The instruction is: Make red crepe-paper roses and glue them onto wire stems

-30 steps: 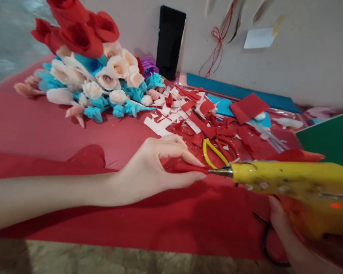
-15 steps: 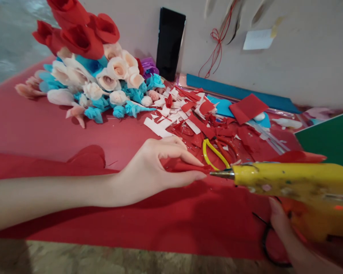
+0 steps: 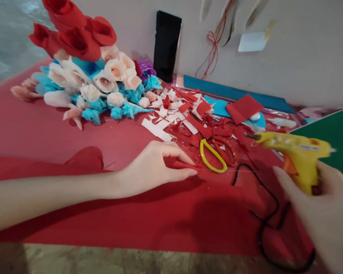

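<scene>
My left hand [image 3: 157,163] is closed in a pinch around a narrow piece of rolled red paper [image 3: 183,165], low over the table. Most of that paper is hidden by my palm and fingers. At the right, my right hand [image 3: 326,205] is wrapped behind the handle of a yellow hot glue gun [image 3: 300,146], its thumb standing away from the orange trigger. The metal nozzle points left, toward the paper scraps. Between my hands lie scissors [image 3: 213,158] with one yellow handle loop and one red one.
Paper flowers [image 3: 82,76] in red, cream and blue are piled at the back left. Red and white scraps [image 3: 183,114] cover the middle. A black phone [image 3: 167,45] leans on the wall. A black cord [image 3: 263,228] loops at the right, near a green board [image 3: 331,129].
My right hand has moved the glue gun away from the left fingertips, back and to the right. The left hand keeps its pinch on the rolled paper, nearly still.
</scene>
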Tool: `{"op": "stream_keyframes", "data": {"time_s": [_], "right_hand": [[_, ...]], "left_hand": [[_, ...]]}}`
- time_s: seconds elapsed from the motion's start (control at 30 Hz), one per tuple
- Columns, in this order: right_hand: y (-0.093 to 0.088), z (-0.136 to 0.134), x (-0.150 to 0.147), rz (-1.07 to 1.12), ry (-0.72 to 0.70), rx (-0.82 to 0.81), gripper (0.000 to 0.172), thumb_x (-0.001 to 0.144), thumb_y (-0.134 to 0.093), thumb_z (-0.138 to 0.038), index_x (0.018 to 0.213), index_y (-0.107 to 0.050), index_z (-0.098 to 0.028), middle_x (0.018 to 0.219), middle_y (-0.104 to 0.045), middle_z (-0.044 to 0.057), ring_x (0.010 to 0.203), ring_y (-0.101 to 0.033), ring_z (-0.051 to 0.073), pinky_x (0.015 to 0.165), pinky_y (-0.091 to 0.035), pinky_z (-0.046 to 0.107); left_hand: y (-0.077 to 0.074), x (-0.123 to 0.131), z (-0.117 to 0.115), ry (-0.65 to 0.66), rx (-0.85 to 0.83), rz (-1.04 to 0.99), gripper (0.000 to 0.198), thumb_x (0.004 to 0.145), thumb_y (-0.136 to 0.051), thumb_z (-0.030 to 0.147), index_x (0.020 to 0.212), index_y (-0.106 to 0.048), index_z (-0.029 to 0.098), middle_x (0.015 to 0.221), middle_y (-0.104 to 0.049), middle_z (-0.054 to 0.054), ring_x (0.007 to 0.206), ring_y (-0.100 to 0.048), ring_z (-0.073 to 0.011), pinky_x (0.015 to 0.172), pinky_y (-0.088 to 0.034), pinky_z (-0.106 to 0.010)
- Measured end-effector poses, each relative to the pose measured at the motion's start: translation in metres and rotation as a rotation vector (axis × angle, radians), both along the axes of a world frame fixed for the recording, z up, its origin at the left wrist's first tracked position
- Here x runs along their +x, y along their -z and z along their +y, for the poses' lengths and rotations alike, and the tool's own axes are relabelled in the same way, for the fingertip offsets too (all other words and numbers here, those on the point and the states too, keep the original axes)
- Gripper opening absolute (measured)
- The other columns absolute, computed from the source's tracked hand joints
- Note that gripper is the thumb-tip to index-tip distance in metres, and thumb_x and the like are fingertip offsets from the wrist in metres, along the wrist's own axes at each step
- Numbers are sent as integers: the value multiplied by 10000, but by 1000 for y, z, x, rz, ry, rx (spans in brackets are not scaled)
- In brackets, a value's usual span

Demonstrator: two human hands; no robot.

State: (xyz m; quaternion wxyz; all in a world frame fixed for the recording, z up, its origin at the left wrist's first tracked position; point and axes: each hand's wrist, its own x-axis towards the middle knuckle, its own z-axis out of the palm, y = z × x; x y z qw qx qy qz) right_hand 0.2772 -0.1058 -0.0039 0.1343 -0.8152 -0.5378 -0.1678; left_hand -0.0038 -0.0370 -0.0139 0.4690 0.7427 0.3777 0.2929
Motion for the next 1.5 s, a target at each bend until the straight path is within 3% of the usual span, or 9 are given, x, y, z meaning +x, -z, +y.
{"op": "stream_keyframes", "data": {"time_s": [0.23, 0.37, 0.47, 0.53, 0.6, 0.7, 0.77, 0.97, 1.5], "right_hand": [[37, 36, 40, 118, 70, -263, 258, 705, -417, -447, 679, -469, -197, 628, -540, 85, 612, -544, 245, 562, -398, 328], [48, 36, 44, 107, 35, -288, 307, 728, -465, -465, 731, -550, -169, 655, -561, 91, 640, -568, 258, 589, -430, 349], [32, 30, 35, 56, -5, -247, 440, 709, -492, -567, 774, -586, -142, 742, -581, 142, 745, -572, 335, 639, -445, 435], [10, 21, 20, 17, -39, -159, 464, 754, -452, -553, 852, -594, -123, 909, -578, 183, 903, -537, 374, 741, -431, 478], [-16, 10, -2, 20, -122, -48, 404, 816, -398, -509, 917, -589, -167, 1022, -566, 129, 1000, -504, 329, 863, -394, 452], [-47, -7, -41, 196, -462, 185, 155, 827, -486, -343, 884, -594, -249, 954, -575, 36, 889, -542, 235, 836, -399, 381], [-58, -13, -64, 300, -667, 116, 84, 805, -522, -261, 836, -599, -274, 901, -577, -2, 850, -543, 193, 726, -420, 320], [-63, 0, -98, 354, -934, 42, 124, 756, -575, -122, 803, -613, -231, 839, -606, -33, 780, -545, 106, 698, -440, 233], [-56, 13, -105, 448, -950, -69, 112, 715, -609, -93, 713, -616, -205, 776, -627, -32, 736, -532, 106, 690, -449, 240]], "left_hand": [[-6, 0, -6, 25, -4, -32, 64, 722, -655, 227, 746, -683, 174, 712, -629, 10, 659, -554, -94, 654, -463, -196], [-13, -1, -9, 56, 5, -81, 47, 716, -660, 196, 753, -677, 172, 676, -587, 17, 656, -520, -96, 622, -434, -206], [-18, -4, -10, 76, 88, -138, 55, 715, -666, 184, 767, -674, 166, 643, -557, 14, 652, -501, -106, 649, -430, -239], [-20, -6, -10, 84, 159, -171, 62, 718, -667, 179, 774, -675, 154, 630, -553, 7, 654, -501, -112, 670, -437, -258], [-21, -7, -10, 86, 204, -181, 73, 716, -671, 177, 777, -678, 137, 626, -561, -4, 652, -505, -117, 674, -444, -269], [-22, -7, -10, 102, 206, -188, 86, 716, -672, 177, 776, -678, 117, 634, -571, -20, 644, -516, -122, 647, -451, -271], [-22, -7, -9, 113, 203, -189, 86, 715, -673, 176, 777, -678, 116, 630, -570, -21, 641, -520, -125, 632, -452, -270], [-22, -7, -9, 116, 262, -145, 80, 717, -673, 187, 776, -680, 133, 649, -613, -20, 645, -530, -117, 619, -449, -247], [-21, -5, -8, 110, 406, -139, 72, 725, -668, 168, 779, -669, 121, 673, -664, -21, 661, -531, -110, 655, -459, -258]]}}
